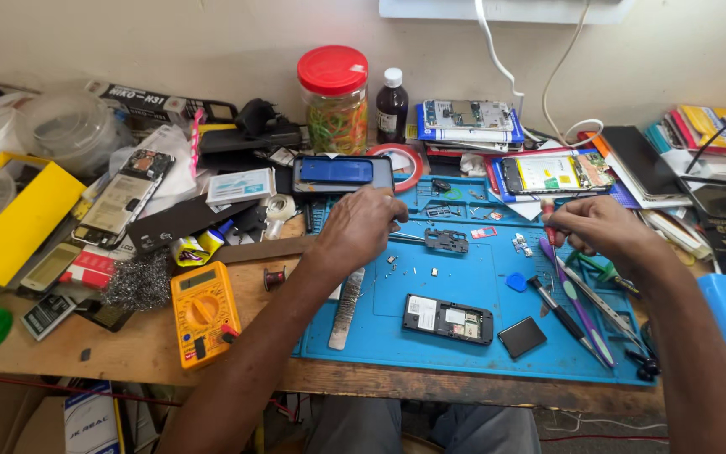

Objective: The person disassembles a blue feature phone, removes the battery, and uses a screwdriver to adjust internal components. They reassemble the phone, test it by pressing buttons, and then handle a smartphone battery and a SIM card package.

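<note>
At the near edge of the wooden counter (153,353), a blue work mat (464,286) carries an opened small phone (448,319) lying flat, a dark battery (522,336) just beside it, and a metal file (347,308) along the mat's left border. A yellow multimeter (204,313) lies off the mat to the left. Farther in, the left hand (356,227) rests knuckles-up with fingers curled over the mat's upper edge; whether it grips anything cannot be told. The right hand (600,225) is closed around a red-handled screwdriver (550,227), above loose pens and tools. Beyond them lie a phone with a blue back (342,173), a red tape ring (405,164), a red-lidded jar (334,99) and a dark bottle (391,105) against the pale wall (212,42).
</note>
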A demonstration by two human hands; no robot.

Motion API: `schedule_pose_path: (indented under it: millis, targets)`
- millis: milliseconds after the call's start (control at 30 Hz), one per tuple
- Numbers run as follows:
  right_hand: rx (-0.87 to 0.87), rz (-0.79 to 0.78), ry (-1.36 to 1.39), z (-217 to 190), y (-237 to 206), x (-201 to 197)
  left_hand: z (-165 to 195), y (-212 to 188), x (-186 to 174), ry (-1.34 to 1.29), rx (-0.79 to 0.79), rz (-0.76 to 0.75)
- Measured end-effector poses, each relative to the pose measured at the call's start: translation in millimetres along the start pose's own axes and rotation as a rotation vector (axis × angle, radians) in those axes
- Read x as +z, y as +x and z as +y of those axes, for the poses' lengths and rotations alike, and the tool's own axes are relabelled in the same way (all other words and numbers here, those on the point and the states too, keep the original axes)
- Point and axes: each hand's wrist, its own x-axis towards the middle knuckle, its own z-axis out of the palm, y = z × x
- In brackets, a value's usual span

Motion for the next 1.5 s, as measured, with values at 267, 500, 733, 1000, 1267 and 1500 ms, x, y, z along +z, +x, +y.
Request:
schedule_pose_path:
  millis: [267,500,733,1000,1267,1500]
  targets:
    - [-0.469,0.22,0.587,-65.2,-27.6,66.8,17.9,-54.7,9.5,-0.036,0.002,-0.43]
    - [-0.678,0.278,0.198,-102.4,-3.6,119.6,25.2,-97.8,20.3,-0.175,0.094,-0.2]
    - [-0.645,0.265,0.08,-99.5,9.6,134.6,23.7,-105.9,32.2,-0.257,0.056,-0.127]
    - [-0.595,0.253,0.082,-95.8,11.1,135.0,24.0,-103.8,35.3,-0.248,-0.017,-0.198]
    - [-0.617,0.185,0.409,-94.2,-30.3,116.7,22.9,-105.6,33.6,-0.316,0.065,-0.036]
    - [-0.453,0.279,0.525,-51.0,-112.8,120.0,23.9,-109.6,37.5,-0.244,0.156,0.018]
